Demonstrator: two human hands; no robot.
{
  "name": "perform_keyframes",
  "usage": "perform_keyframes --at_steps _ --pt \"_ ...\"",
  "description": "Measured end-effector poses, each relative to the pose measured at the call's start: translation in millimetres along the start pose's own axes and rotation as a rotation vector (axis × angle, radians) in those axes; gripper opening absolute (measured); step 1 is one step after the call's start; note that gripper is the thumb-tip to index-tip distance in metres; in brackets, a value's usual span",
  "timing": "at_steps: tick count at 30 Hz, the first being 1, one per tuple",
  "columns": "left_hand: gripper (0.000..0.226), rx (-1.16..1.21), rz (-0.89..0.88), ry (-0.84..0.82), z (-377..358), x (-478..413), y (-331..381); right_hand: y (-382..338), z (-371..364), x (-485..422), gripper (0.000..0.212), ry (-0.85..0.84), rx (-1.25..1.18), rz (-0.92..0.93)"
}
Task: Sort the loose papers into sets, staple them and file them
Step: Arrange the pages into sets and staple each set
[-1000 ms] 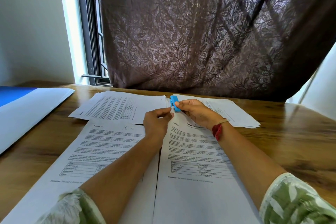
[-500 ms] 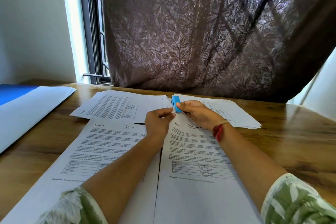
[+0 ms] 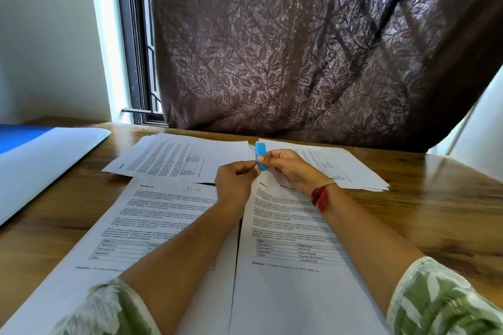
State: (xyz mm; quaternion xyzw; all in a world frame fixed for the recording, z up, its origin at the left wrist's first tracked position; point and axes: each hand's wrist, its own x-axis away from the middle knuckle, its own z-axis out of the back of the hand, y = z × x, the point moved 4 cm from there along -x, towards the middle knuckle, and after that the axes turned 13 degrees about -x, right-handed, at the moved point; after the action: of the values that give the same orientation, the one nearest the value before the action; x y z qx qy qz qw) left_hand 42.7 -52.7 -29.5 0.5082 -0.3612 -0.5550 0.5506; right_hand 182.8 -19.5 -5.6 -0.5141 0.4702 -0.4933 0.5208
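A small blue stapler (image 3: pixel 260 154) stands upright in my right hand (image 3: pixel 292 171), gripped between thumb and fingers above the top left corner of the near right paper set (image 3: pixel 294 231). My left hand (image 3: pixel 235 179) is closed right beside it, its fingertips pinching at the stapler's lower end; whether it holds the paper corner or the stapler I cannot tell. A second set (image 3: pixel 152 215), marked "Section 10", lies to the near left. Two more paper stacks lie farther back, the far left stack (image 3: pixel 179 156) and the far right stack (image 3: pixel 337 168).
A white and blue folder (image 3: pixel 40 160) lies at the left on the wooden table (image 3: pixel 435 212). A dark patterned curtain (image 3: pixel 313 49) hangs just behind the table's far edge, with a window frame (image 3: pixel 136 62) to its left.
Both hands stay together at the stapler with hardly any motion. The view has tilted slightly.
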Motion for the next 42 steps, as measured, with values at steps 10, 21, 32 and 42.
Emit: perform_keyframes --at_steps 10,21,32,42 --pt "0.024 0.026 0.063 -0.007 -2.0 -3.6 -1.7 0.5 10.6 -4.2 0.022 0.154 -0.323 0.014" --pt "0.023 0.038 0.096 -0.098 -5.4 -2.4 2.6 -10.0 50.6 7.5 0.031 0.327 -0.914 0.075" --pt "0.024 0.172 0.213 -0.005 -0.6 -1.1 -1.7 -33.6 28.0 26.4 0.042 -0.062 -0.864 0.048" --pt "0.028 0.097 0.148 -0.073 -0.7 2.9 5.8 -62.8 37.7 45.2 0.039 0.008 -0.721 0.073"
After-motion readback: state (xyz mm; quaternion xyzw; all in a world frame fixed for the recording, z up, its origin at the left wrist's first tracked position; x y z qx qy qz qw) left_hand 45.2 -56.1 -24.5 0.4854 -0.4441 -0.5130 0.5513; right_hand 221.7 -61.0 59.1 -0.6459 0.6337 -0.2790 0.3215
